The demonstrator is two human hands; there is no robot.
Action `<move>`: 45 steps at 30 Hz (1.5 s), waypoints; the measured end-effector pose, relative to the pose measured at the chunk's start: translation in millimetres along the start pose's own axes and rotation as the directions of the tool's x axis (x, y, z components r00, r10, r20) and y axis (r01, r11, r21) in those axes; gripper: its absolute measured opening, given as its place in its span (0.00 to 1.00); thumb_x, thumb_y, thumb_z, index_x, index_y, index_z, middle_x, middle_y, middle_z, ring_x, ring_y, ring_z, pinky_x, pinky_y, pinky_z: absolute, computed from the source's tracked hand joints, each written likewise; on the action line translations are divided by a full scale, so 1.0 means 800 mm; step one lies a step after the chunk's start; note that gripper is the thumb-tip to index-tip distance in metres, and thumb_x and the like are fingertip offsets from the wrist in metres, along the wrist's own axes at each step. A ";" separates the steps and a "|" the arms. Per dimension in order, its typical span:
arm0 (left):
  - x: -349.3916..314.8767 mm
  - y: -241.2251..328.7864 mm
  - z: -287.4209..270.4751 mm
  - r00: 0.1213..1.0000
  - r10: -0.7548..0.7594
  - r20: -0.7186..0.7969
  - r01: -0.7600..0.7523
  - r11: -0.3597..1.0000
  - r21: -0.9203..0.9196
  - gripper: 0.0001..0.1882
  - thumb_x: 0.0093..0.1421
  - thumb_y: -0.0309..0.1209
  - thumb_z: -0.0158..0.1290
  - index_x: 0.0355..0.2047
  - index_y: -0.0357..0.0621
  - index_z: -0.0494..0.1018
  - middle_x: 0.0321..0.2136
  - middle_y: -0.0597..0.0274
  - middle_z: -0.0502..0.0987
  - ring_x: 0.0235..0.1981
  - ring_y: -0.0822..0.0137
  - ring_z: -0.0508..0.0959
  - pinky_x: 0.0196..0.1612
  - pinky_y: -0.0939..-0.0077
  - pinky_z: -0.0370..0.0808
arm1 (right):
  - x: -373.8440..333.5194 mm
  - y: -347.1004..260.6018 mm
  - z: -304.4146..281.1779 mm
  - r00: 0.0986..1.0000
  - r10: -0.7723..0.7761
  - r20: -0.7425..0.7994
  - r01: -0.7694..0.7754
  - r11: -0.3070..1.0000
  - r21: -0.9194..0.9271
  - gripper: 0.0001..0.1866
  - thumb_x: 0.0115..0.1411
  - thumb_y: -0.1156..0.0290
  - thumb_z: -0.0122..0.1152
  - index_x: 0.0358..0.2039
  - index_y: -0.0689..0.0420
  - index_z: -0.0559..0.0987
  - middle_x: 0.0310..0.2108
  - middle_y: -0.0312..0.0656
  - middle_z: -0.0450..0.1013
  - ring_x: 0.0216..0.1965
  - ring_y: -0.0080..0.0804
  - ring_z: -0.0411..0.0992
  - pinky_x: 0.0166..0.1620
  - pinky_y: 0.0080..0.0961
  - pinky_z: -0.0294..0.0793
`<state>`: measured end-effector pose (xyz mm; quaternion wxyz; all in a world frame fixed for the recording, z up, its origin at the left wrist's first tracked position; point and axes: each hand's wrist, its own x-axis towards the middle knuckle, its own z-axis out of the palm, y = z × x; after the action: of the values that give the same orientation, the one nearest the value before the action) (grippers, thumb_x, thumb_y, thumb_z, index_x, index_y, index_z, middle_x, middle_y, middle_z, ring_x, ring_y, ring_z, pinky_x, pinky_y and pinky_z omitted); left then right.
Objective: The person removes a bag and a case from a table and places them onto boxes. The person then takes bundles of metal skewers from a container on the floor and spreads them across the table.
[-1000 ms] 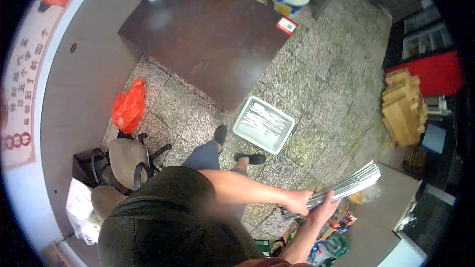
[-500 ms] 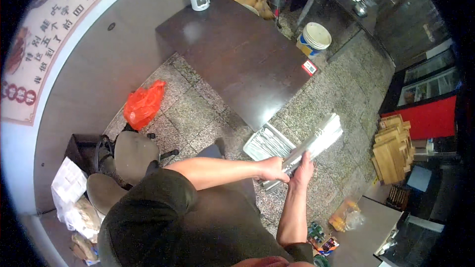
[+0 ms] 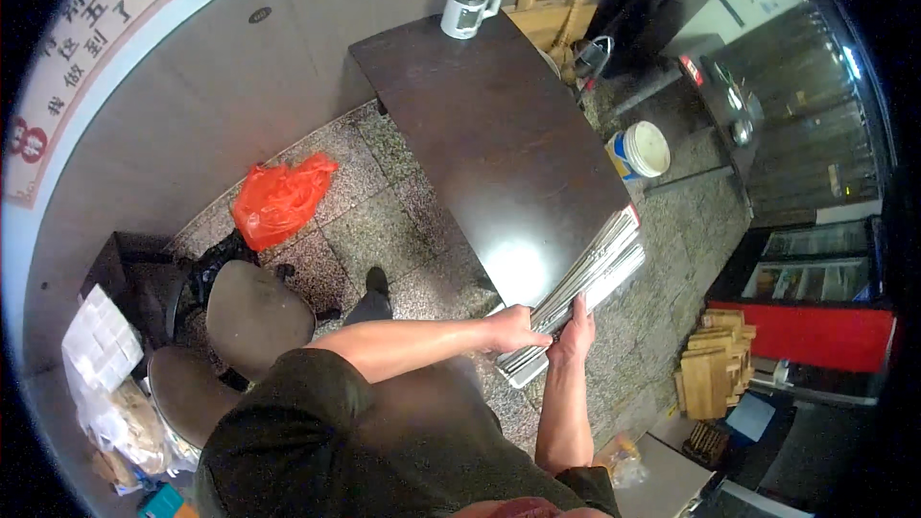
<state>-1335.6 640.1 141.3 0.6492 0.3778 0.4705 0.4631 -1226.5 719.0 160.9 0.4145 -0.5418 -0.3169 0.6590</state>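
Both hands are on the same load. The left hand is curled shut around the near end of a stack of flat metal trays, gripping it from the left side, and the right hand clamps the same end from the right, thumb up along the edge. The stack tilts away from the person, its far end reaching up over the near corner of the dark table; whether it rests on the tabletop there or hangs just above it, I cannot tell.

Off to the person's left, close in, stands a grey swivel chair, and beyond that a heap of white packets against the wall. A little further out an orange plastic bag lies on the speckled stone floor.

Over on the right, a pile of wooden boards sits beside a red panel. Past the table's right edge there is a white bucket on the floor. At the far end of the tabletop, right by the wall, stands a white mug, well apart from the stack.
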 end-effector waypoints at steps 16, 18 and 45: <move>0.214 0.119 -0.381 0.979 -0.193 -0.064 0.198 0.977 0.078 0.22 0.55 0.35 0.55 0.46 0.33 0.71 0.34 0.53 0.77 0.35 0.66 0.76 0.41 0.70 0.73 | 0.290 0.006 0.349 0.998 0.010 0.057 -0.005 0.996 -0.090 0.17 0.62 0.70 0.51 0.48 0.65 0.69 0.40 0.43 0.72 0.38 0.32 0.71 0.41 0.30 0.71; 0.251 0.148 -0.439 0.947 -0.310 -0.087 0.321 0.931 0.175 0.23 0.54 0.37 0.56 0.48 0.36 0.71 0.34 0.53 0.78 0.35 0.64 0.77 0.40 0.69 0.73 | 0.338 0.004 0.404 0.996 0.053 0.068 -0.045 0.991 -0.126 0.16 0.61 0.69 0.53 0.46 0.65 0.69 0.40 0.43 0.72 0.38 0.31 0.71 0.40 0.29 0.72; 0.631 0.055 -1.066 0.908 -0.385 -0.166 0.407 0.904 0.129 0.20 0.55 0.35 0.55 0.46 0.40 0.72 0.36 0.55 0.78 0.38 0.67 0.76 0.43 0.71 0.72 | 0.865 0.257 0.855 0.954 0.277 -0.113 -0.283 0.958 -0.047 0.14 0.61 0.74 0.51 0.47 0.66 0.70 0.43 0.42 0.71 0.42 0.30 0.71 0.45 0.29 0.71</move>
<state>-2101.1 1182.5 -181.3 0.6637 0.2926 0.6164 0.3065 -1983.9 1262.6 -184.4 0.3159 -0.6280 -0.2351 0.6712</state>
